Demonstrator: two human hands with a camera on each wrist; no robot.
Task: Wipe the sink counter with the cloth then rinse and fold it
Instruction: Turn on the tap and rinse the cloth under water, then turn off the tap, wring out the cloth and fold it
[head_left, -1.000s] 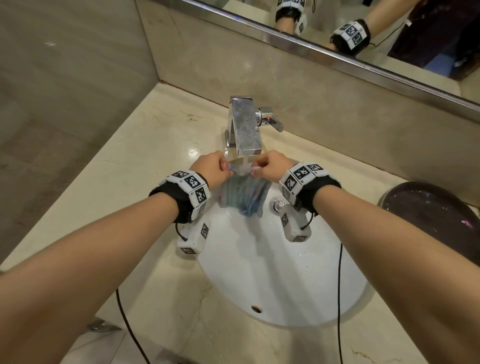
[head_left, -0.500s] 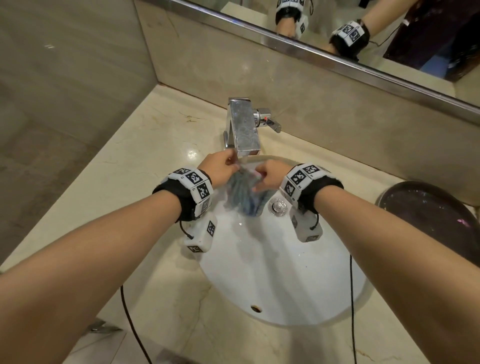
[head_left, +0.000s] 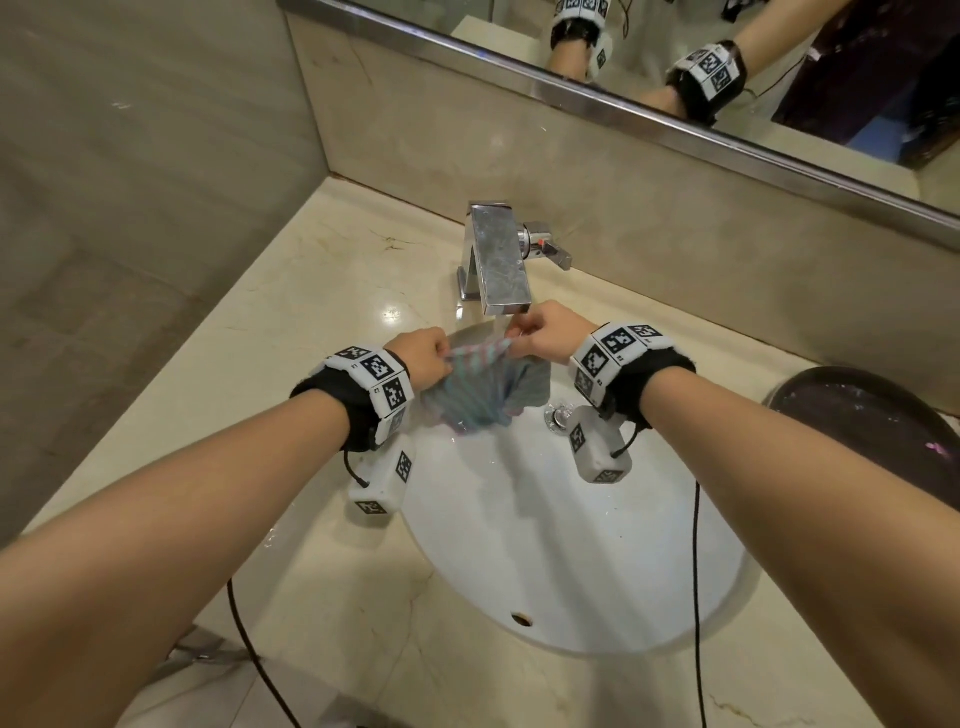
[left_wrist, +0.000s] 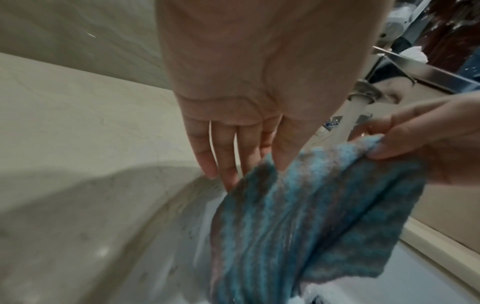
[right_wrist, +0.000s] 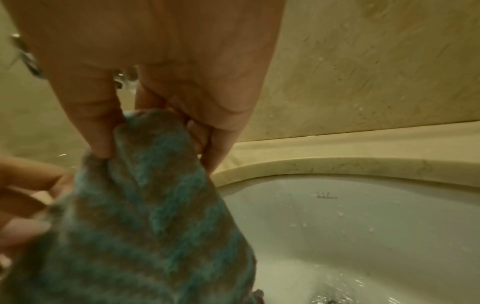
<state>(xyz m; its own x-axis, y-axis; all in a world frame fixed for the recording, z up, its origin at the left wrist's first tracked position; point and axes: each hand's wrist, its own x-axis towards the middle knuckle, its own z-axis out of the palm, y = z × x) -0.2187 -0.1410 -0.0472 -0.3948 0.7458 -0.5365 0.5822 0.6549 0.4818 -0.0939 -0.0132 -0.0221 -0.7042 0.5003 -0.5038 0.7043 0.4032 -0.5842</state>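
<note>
The left hand (head_left: 422, 354) has its grip pinched on the left top edge of the striped blue cloth (head_left: 480, 392), thumb against fingers. The cloth hangs spread between both hands over the white sink (head_left: 545, 545), just under the chrome faucet (head_left: 501, 265) with water running onto it. The right hand (head_left: 545, 335) pinches the right top edge; marble bench (head_left: 311, 291) surrounds the basin

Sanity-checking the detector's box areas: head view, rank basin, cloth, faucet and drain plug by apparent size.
1. white basin, by far the largest.
2. striped blue cloth and chrome faucet: they look alike, and the cloth is bunched and partly hidden by the left hand and right hand, so no ranking.
3. drain plug, smallest.
</note>
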